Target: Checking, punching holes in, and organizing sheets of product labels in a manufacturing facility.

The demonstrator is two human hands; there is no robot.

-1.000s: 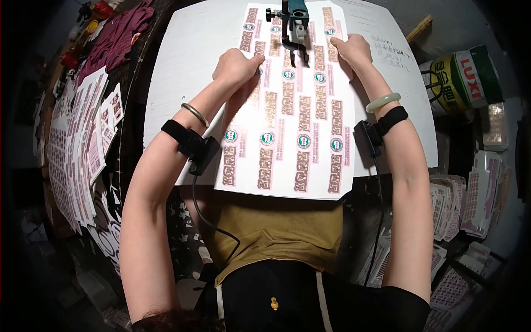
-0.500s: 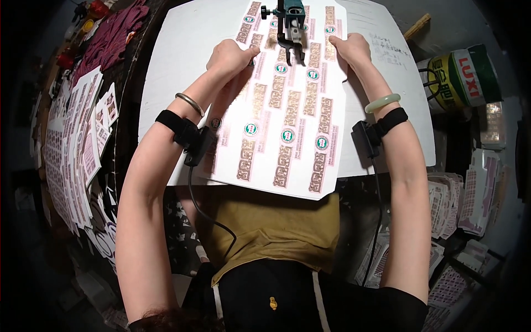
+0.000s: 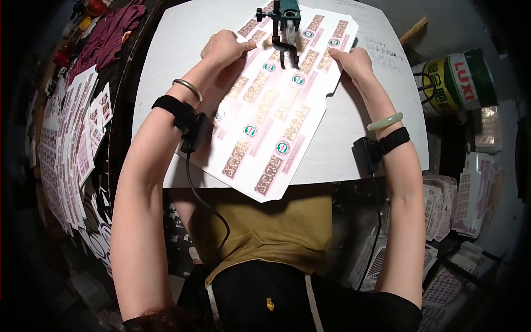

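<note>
A large white sheet (image 3: 275,126), printed with rows of gold-and-pink patterns and green round emblems, lies slanted on a white board (image 3: 381,110). My left hand (image 3: 224,48) grips its left edge, thumb on top and the other fingers mostly hidden. At the right edge my right hand (image 3: 354,61) pinches the sheet, thumb over the print and fingers beneath. A notch shows in that edge just below my right hand. Between my hands, a dark green machine head with a black forked foot (image 3: 289,52) hangs over the sheet. The sheet's near corner sticks out past the board's front edge.
Stacks of printed sheets (image 3: 66,149) stand at the left, below a dark red cloth (image 3: 113,30). A green, yellow and white bucket (image 3: 456,80) is at the right. More cut sheets (image 3: 475,193) lie lower right. Black cables run from both wrist straps.
The sheet has turned clockwise, its near end swinging left and its far end right. A notch in its right edge has come into view. Both hands still hold it.
</note>
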